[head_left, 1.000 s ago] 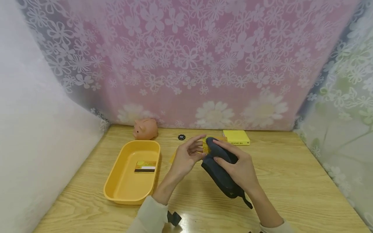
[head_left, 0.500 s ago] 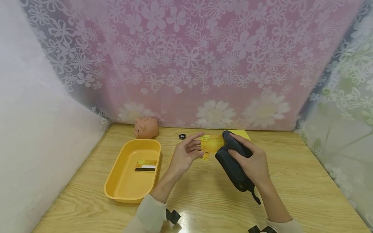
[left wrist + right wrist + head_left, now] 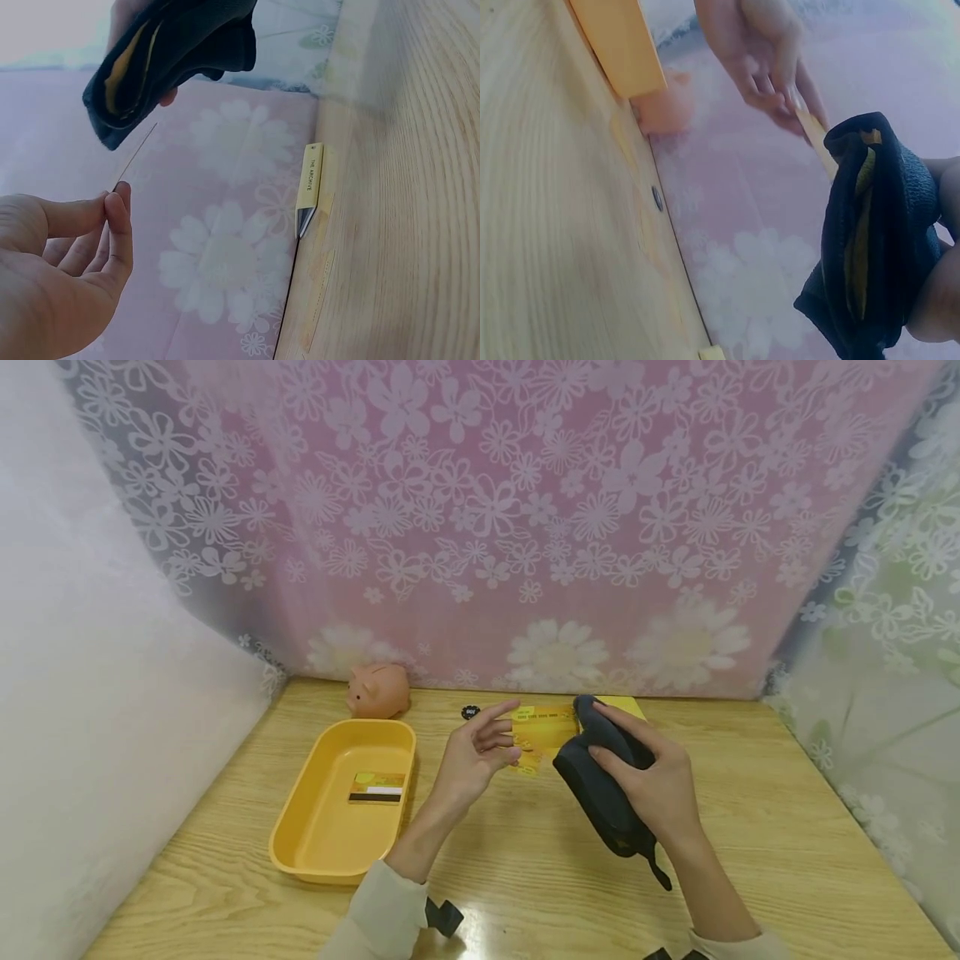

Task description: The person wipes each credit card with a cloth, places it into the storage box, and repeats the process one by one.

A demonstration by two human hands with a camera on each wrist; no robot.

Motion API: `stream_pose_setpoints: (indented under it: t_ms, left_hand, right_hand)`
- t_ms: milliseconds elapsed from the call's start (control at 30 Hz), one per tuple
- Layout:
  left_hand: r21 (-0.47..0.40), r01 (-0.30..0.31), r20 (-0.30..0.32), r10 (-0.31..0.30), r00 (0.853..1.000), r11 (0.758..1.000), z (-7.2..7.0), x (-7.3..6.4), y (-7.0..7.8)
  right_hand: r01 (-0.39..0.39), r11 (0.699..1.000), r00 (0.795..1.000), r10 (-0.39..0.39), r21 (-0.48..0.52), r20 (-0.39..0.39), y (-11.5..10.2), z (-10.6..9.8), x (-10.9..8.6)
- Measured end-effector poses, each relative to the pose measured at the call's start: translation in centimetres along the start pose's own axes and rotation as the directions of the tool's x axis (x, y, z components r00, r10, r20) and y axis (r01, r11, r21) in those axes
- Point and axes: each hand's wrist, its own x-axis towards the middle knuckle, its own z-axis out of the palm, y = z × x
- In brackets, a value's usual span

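Between the thumb and fingers of my left hand [image 3: 467, 764] is a yellow bank card [image 3: 546, 725], seen nearly edge-on in the left wrist view. My right hand [image 3: 656, 785] grips a dark blue zip pouch [image 3: 606, 802] with a loop strap. The pouch gapes toward the left, and yellow shows inside its mouth [image 3: 124, 71]. Card and pouch mouth are close together; in the left wrist view a gap parts them. Under the held card, another yellow card [image 3: 527, 763] shows in part. A card with a black stripe [image 3: 377, 788] lies in the yellow tray [image 3: 281, 843].
An orange piggy bank [image 3: 378, 691] stands behind the tray. Near the back edge lies a black poker chip [image 3: 470, 712]. A yellow book [image 3: 310, 178] sits behind the pouch. Flat yellow pieces [image 3: 319, 300] lie on the wooden table [image 3: 750, 827].
My right hand has moved right with the pouch, and more of the card in my left hand has come into view outside it. Over the last half second both hands barely moved.
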Motion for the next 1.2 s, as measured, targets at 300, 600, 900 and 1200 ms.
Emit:
stream_pose_setpoints:
  t_ms: [300, 600, 900, 1200]
  left_hand:
    - [0.044, 0.005, 0.026, -0.006, 1.000, 0.999, 0.3, 0.0, -0.1]
    - [0.065, -0.001, 0.069, -0.003, 0.998, 0.998, 0.8, -0.4, 0.0]
    - [0.072, 0.011, 0.038, -0.014, 0.999, 0.997, 0.8, -0.3, -0.1]
    - [0.041, 0.033, -0.016, -0.033, 0.999, 0.999, 0.6, -0.3, 0.1]
  right_hand:
    - [0.116, 0.990, 0.989, -0.123, 0.085, 0.085, -0.9, 2.5, -1.0]
    - [0.125, 0.986, 0.978, -0.140, 0.107, 0.152, -0.9, 4.4, -1.8]
    - [0.114, 0.991, 0.984, -0.121, 0.065, 0.130, -0.5, 3.7, -1.5]
    - [0.071, 0.997, 0.995, -0.071, 0.011, 0.076, 0.3, 2.0, -0.7]
